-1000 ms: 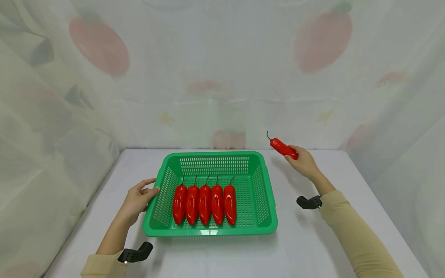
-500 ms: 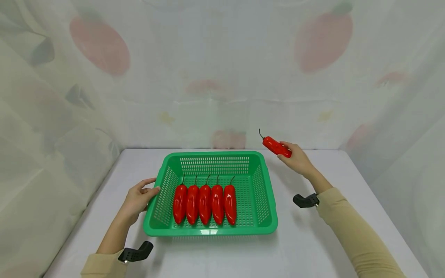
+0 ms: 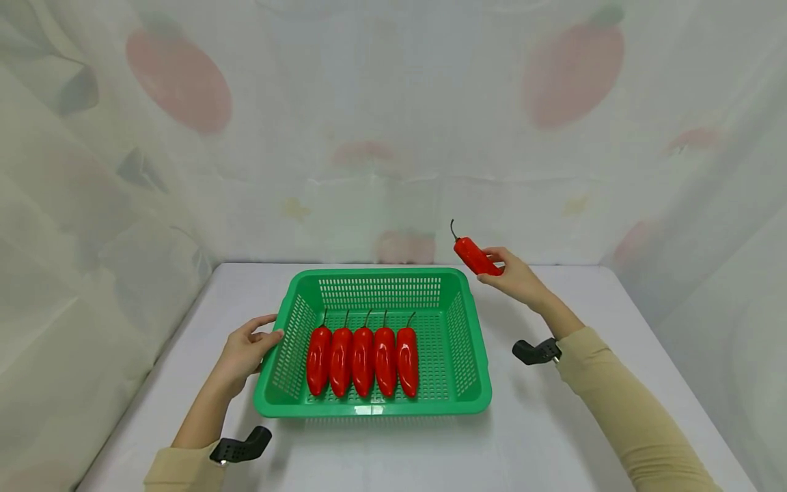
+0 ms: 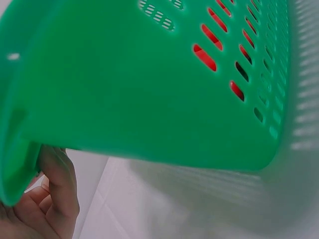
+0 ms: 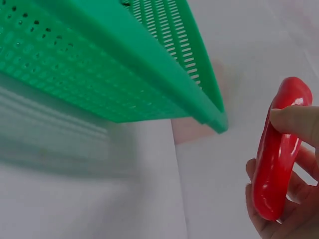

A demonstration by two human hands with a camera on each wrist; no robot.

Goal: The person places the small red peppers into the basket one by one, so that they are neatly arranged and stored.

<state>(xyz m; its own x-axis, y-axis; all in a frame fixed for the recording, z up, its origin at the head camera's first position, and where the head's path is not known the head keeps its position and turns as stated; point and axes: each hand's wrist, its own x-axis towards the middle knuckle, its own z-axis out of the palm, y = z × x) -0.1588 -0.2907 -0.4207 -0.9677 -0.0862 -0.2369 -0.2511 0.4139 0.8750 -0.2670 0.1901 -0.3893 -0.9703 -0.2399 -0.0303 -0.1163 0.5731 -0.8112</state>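
In the head view a green plastic basket (image 3: 369, 411) stands mid-table, with several glossy red chili peppers (image 3: 363, 362) side by side in its left and middle part, stems to the back. My left hand (image 3: 241, 352) grips the basket's left rim, thumb on top; the left wrist view shows curled fingers (image 4: 60, 189) beneath that rim. Above the table, beyond the basket's back right corner, my right hand (image 3: 513, 277) pinches another red chili pepper (image 3: 472, 254), its curved dark stem pointing up and left. The right wrist view shows the thumb (image 5: 294, 122) lying across this pepper.
A white cloth-covered table (image 3: 424, 458) lies under the basket. Pale printed curtains (image 3: 393, 130) hang behind and at both sides. Each wrist wears a black camera mount, on the left (image 3: 240, 447) and on the right (image 3: 535, 352).
My right hand has moved left with its pepper, closer to the basket's back right corner, and the pepper's stem has tipped more upright. The left hand, basket and peppers inside stay put.
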